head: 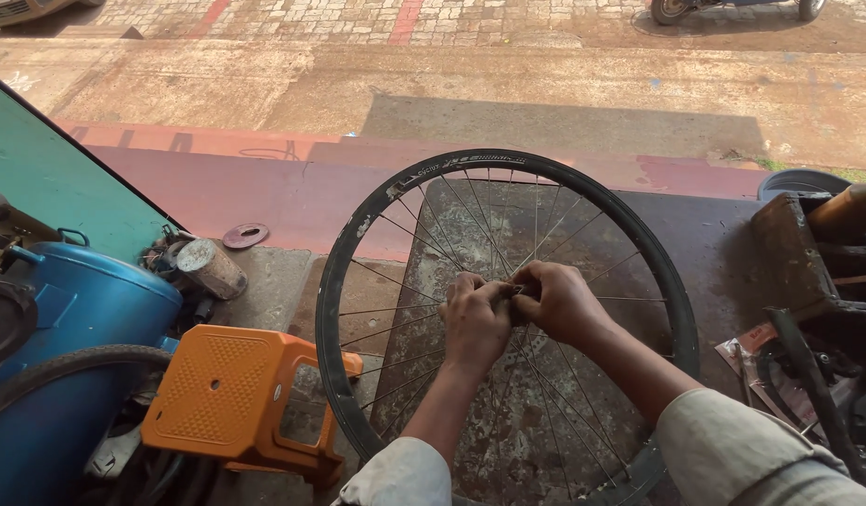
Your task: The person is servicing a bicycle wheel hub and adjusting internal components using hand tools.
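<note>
A black spoked bicycle wheel [358, 234] stands tilted in front of me, its rim over a worn stone slab [470, 225]. Both hands meet at the wheel's middle, where the spokes come together. My left hand [475, 323] is closed around the hub area, knuckles up. My right hand [556, 302] grips the same spot from the right, fingers curled against the left hand. A small metal part shows between the two hands; the hub itself is hidden under them.
An orange plastic stool [231, 394] lies at the lower left beside a blue tank [77, 319] and a tyre [67, 365]. A round tin [211, 268] and a flat disc [245, 235] lie further back. A wooden box with tools [807, 253] stands at the right.
</note>
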